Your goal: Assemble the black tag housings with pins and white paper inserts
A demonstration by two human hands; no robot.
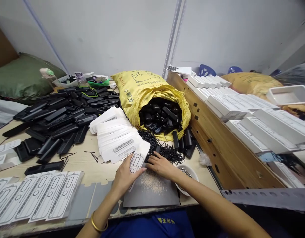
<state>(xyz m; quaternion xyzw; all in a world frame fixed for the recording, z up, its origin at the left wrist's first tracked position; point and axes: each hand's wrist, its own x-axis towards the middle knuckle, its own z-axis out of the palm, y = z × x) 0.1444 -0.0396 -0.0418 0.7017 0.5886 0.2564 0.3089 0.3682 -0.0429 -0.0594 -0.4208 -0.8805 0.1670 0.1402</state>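
My left hand [124, 176] is closed around a slim white printed box [137, 162], its end flap raised and tilted toward the stack of flat cartons. Beside the box's right edge, my right hand [160, 166] has its fingers bent over something dark, mostly hidden beneath them. Just past those fingers lies a pile of thin black sticks or cables [169, 151]. Below both hands, pale crumbs [153, 183] are scattered on a grey board [152, 197]. A white bowl [195, 178] of small metal parts is partly covered by my right forearm.
Flat white cartons [118, 140] lie beyond my left hand. A yellow sack [140, 81] spills black parts. Many black devices [60, 115] heap at left. Finished-looking white boxes [41, 195] line the front left. A wooden board [207, 132] rises at right, with boxes [226, 105] behind it.
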